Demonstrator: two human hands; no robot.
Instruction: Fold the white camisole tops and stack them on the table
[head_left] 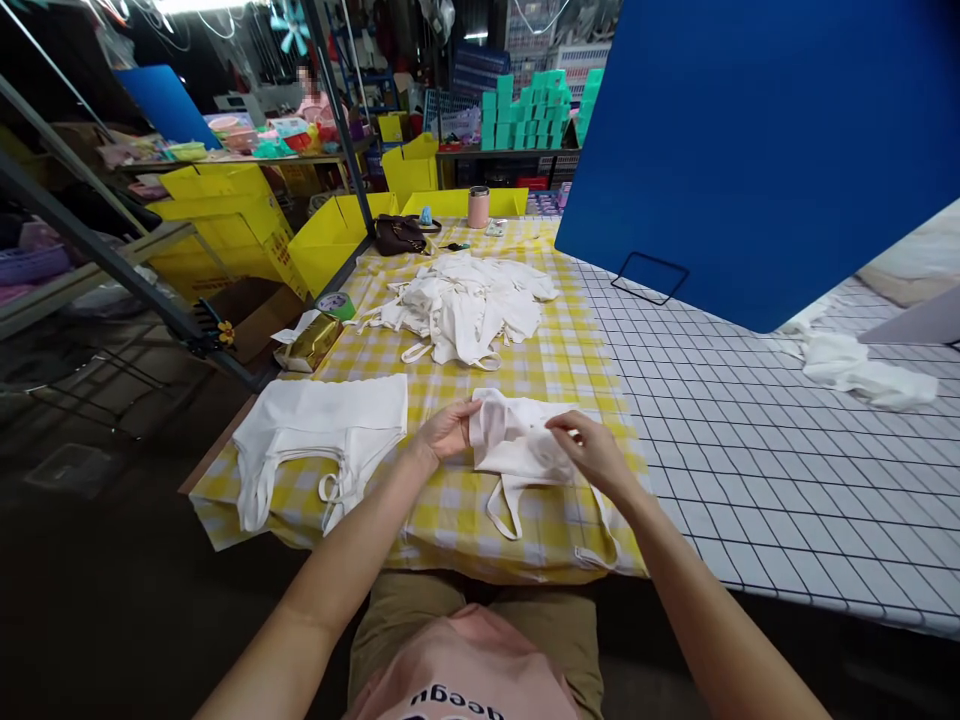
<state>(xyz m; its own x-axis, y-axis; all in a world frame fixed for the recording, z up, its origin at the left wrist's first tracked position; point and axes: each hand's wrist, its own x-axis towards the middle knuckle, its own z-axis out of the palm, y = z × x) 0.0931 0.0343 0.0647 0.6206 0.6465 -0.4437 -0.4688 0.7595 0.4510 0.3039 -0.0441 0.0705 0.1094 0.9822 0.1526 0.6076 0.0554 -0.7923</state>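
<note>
A white strapped camisole top lies on the yellow checked cloth in front of me, its thin straps trailing toward my lap. My left hand grips its left edge, the fingers going in behind the fabric. At its right side my right hand pinches the material between thumb and fingers. To the left, similar white tops lie flat in a neat stack, straps toward me. Beyond my hands sits a loose heap of white garments.
A gold packet and a green tape roll lie at the table's left edge. Farther back are a dark bag and a pink cup. A large blue board stands at right. Yellow boxes stand left; a person is behind.
</note>
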